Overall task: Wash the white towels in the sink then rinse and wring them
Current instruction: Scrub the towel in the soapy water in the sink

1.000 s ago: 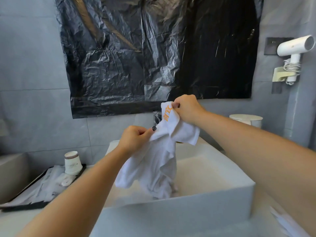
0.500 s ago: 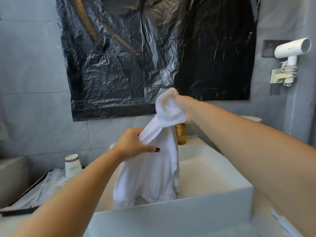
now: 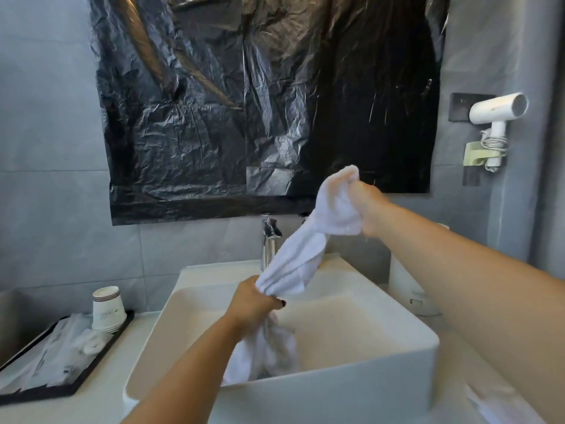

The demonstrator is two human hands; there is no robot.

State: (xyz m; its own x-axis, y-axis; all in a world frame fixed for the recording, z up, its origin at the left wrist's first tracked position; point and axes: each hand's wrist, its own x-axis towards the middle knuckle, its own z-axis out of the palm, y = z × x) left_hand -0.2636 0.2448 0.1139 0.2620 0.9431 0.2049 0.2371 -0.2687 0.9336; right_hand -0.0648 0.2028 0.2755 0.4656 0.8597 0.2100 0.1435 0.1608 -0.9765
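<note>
Both hands [image 3: 255, 304] [image 3: 368, 208] grip the towel [image 3: 298, 261], its tail inside the sink [image 3: 336, 390].

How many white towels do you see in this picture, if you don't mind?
1: the white towel stretches between the left hand and right hand above the sink; others may be hidden.
</note>
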